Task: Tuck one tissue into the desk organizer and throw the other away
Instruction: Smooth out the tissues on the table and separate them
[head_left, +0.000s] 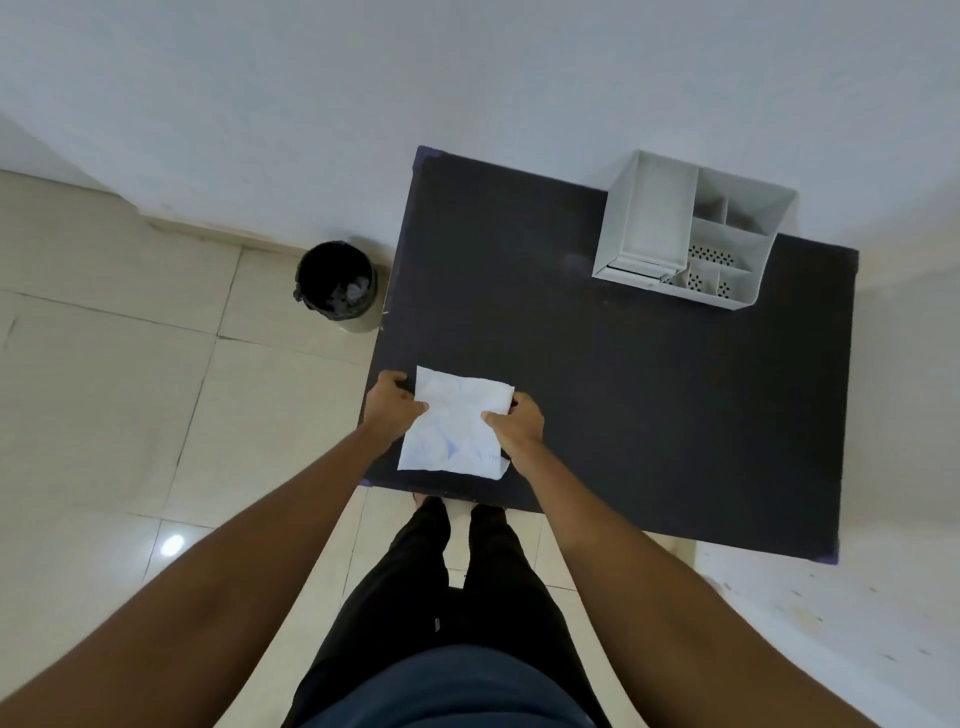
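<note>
A white tissue (456, 423) with faint blue print lies spread near the front left corner of the dark table (649, 389). My left hand (392, 402) pinches its left edge and my right hand (514, 423) pinches its right edge, thumb on top. Only this one tissue shows on the table. A white desk organizer (691, 231) with several compartments stands at the back right of the table. A black-lined trash bin (337, 286) stands on the floor left of the table, with crumpled paper inside.
A white wall runs behind the table and bin. Cream floor tiles (130, 389) lie to the left and under my legs. The table's front edge is just ahead of my feet.
</note>
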